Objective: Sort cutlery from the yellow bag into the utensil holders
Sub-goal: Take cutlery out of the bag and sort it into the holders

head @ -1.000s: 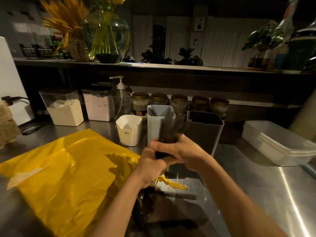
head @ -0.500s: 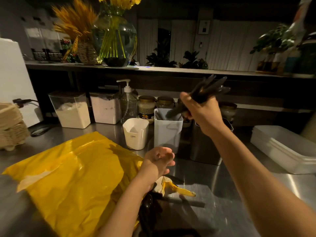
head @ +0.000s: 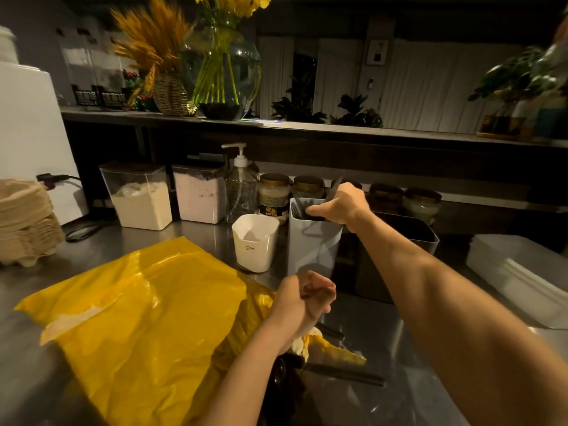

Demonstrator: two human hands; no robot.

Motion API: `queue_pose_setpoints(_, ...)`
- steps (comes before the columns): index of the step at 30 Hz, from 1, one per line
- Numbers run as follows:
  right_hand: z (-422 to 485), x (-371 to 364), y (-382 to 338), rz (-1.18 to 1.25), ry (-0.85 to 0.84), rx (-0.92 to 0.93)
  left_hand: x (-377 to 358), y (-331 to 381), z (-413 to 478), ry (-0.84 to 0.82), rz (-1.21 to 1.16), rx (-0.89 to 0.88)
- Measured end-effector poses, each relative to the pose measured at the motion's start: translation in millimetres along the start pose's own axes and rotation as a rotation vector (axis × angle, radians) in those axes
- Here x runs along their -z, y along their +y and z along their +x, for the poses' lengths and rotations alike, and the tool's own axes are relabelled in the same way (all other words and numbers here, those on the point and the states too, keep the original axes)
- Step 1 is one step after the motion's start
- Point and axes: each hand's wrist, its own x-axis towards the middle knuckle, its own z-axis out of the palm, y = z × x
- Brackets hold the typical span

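Note:
A crumpled yellow bag [head: 138, 305] lies on the steel counter at the left, its open mouth under my left wrist. Dark cutlery [head: 344, 375] spills from that mouth onto the counter. Three holders stand behind it: a small white one [head: 255, 244], a taller grey one [head: 310, 244] and a dark one [head: 396, 241]. My right hand [head: 341, 206] grips a bunch of dark cutlery [head: 333, 187] and is over the grey holder's rim, the pieces reaching down inside. My left hand [head: 304, 298] hovers above the bag's mouth, fingers loosely curled, holding nothing.
Two clear canisters of powder [head: 141, 198], a pump bottle [head: 241, 186] and several lidded jars [head: 273, 193] line the back. A white lidded tub [head: 519, 275] sits at the right, stacked egg trays [head: 24, 222] at the far left. A shelf with vases runs above.
My right hand took the cutlery bunch from both hands, raised it high, then lowered it into the grey holder. My left hand let go and stays by the bag's mouth.

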Motion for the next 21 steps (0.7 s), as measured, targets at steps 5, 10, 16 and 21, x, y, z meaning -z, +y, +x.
queue_pose_setpoints(5,-3,4,-1,-0.034,0.002,0.035,0,-1,-1,0.078,0.180,-0.025)
queue_pose_setpoints(10,-21,10,-1,0.041,-0.023,-0.151,-10,19,-18,0.128,0.338,-0.065)
queue_pose_setpoints(16,-106,-13,17,0.239,0.136,0.126,-5,46,-46,0.199,0.560,-0.178)
queue_pose_setpoints(21,-173,-42,46,-0.041,-0.260,0.141,8,58,-76,0.193,1.054,-0.112)
